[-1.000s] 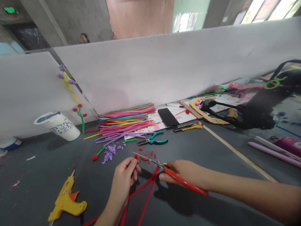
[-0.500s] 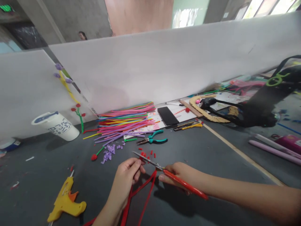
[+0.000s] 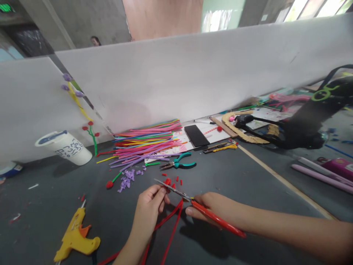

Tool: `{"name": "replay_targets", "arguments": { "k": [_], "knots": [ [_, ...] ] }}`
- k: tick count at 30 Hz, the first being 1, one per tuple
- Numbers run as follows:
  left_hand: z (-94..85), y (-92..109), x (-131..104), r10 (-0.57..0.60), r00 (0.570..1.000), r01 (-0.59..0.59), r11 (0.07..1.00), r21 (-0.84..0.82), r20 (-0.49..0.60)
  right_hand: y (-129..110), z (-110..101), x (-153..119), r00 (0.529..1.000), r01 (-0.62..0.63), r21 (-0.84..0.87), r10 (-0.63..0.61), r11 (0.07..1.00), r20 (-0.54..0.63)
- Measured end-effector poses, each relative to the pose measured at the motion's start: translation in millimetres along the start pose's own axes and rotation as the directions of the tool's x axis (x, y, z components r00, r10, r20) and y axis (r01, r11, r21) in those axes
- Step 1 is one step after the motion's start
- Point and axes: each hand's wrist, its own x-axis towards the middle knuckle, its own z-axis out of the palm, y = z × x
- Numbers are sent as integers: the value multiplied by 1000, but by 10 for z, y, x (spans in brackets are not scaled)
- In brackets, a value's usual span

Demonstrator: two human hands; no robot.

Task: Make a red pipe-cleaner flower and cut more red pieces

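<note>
My left hand (image 3: 150, 206) is closed in a pinch on red pipe cleaners near the middle of the table. Long red strands (image 3: 173, 233) loop down below it toward the front edge. My right hand (image 3: 211, 208) is wrapped round scissors (image 3: 220, 220) with red handles. Their blades point left and cross just above my left fingertips, at the red ends (image 3: 167, 182). Small red clippings (image 3: 177, 179) lie just beyond the blades. The exact cut point is partly hidden by the blade and fingers.
Beyond my hands are pliers (image 3: 182, 165), purple clippings (image 3: 127, 181), a bundle of coloured pipe cleaners (image 3: 146, 141), a phone (image 3: 196, 135) and a yellow cutter (image 3: 224, 147). A glue gun (image 3: 77, 235) and a white cup (image 3: 73, 149) stand left. A black device (image 3: 300, 125) is at right.
The scissor blades have closed slightly round the red ends, and the red handle has shifted a little right and down. My left hand has barely moved.
</note>
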Motion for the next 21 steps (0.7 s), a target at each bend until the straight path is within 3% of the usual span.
{"name": "replay_targets", "arguments": {
  "k": [13, 21],
  "knots": [
    [-20, -94, 69, 1, 999, 1, 999, -52, 38, -42, -26, 14, 999, -19, 31, 18, 999, 41],
    [27, -104, 126, -147, 988, 153, 970, -189, 47, -44, 75, 148, 989, -146, 81, 146, 986, 3]
  ]
}}
